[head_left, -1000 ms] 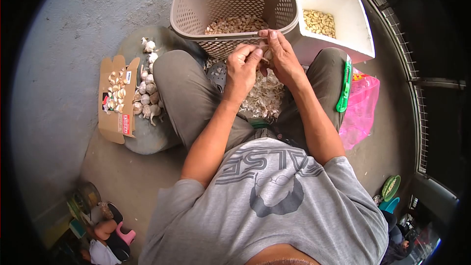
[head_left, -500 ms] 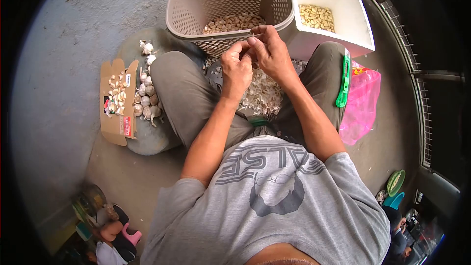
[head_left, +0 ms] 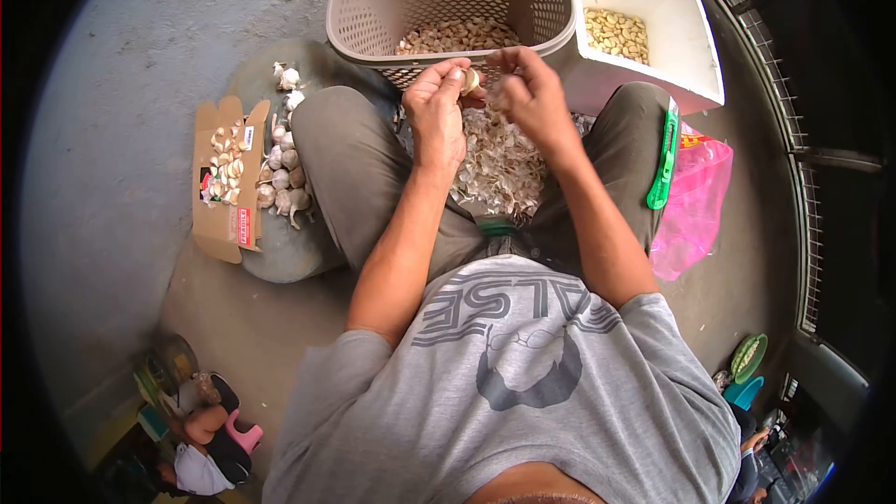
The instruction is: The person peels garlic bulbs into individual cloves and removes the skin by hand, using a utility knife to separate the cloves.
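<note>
A pale garlic clove is pinched between the thumb and fingers of my left hand, held up before the basket. Just to its right, my right hand is bent with its fingertips smeared by motion, so I cannot make out whether they hold anything. Below both hands, a heap of garlic skins lies between my knees. Unpeeled cloves cover the bottom of the brown perforated basket in front of me.
Peeled cloves lie in a white foam box. At left, a cardboard tray of cloves and several garlic bulbs rest on a round stool. A green cutter lies on my right thigh, beside a pink bag.
My hands have come apart, the right one shifting to the right and slightly down. The clove in my left fingers now shows. The whole view has shifted slightly.
</note>
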Demonstrator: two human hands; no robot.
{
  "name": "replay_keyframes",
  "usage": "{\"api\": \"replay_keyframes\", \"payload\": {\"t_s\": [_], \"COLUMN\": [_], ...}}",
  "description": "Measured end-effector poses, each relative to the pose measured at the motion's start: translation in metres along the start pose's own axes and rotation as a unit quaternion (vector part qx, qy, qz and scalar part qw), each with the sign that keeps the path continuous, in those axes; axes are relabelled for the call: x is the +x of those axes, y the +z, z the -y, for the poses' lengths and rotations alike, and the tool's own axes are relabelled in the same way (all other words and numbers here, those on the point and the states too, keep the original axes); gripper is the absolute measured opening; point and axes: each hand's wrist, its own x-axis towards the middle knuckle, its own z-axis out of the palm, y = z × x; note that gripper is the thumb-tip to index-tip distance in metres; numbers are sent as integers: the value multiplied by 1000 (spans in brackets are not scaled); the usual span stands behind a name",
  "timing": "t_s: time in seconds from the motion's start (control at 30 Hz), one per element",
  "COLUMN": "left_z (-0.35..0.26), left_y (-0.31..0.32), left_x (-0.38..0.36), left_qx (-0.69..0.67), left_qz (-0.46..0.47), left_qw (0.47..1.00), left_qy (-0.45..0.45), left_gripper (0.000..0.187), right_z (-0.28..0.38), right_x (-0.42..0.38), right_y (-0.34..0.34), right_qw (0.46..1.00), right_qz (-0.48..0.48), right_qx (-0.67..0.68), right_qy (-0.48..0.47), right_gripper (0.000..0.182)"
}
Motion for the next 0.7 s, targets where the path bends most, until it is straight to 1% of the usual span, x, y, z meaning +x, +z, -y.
{"api": "replay_keyframes", "payload": {"t_s": [0.03, 0.07, 0.13, 0.2, 0.23, 0.27, 0.33, 0.37, 0.47, 0.5, 0.57, 0.6, 0.63, 0.67, 0.7], "left_z": [0, 0, 3, 6, 8, 9, 7, 7, 12, 16, 23, 19, 15, 12, 7], "left_y": [-1, -1, 1, 3, 5, 5, 5, 6, -1, -5, -15, -14, -13, -11, -5], "left_x": [-1, -2, -1, -2, -2, -4, -7, -8, -6, -1, 5, 5, 5, 5, 0], "left_qx": [8, 16, 35, 63, 67, 54, 26, 21, 43, 4, -73, -76, -79, -82, -84], "left_qz": [6, 13, 36, 69, 76, 76, 74, 65, 42, 26, -5, 2, 11, 20, 6], "left_qw": [1000, 1000, 999, 995, 994, 995, 997, 997, 998, 999, 994, 993, 991, 990, 989], "left_qy": [0, 0, 10, 29, 35, 16, -17, -21, -11, -35, -84, -94, -104, -114, -119], "left_gripper": [16, 16, 16, 17, 19, 18, 17, 17, 15, 15, 14, 14, 13, 13, 13], "right_z": [11, 16, 27, 12, 6, 1, 17, 21, 20, 23, 29, 30, 17, 13, 13], "right_x": [3, 1, 4, 1, 0, -2, -5, -5, -11, -15, -24, -26, -20, -13, -8], "right_y": [-13, -23, -24, -14, -8, -9, -10, -11, 1, 4, 12, 14, 13, 9, 4], "right_qw": [996, 997, 995, 994, 996, 994, 984, 979, 953, 940, 943, 944, 957, 985, 998], "right_qz": [17, 20, 27, 57, 68, 62, 55, 63, 39, 47, 59, 65, 63, 58, 53], "right_qx": [34, 49, -5, -83, -59, -90, -156, -188, -257, -282, -272, -266, -202, -110, -18], "right_qy": [83, 63, 97, -47, -7, -25, -64, -50, -156, -185, -185, -185, -197, -120, -41], "right_gripper": [27, 24, 20, 28, 28, 27, 26, 24, 23, 19, 18, 18, 17, 16, 15]}}
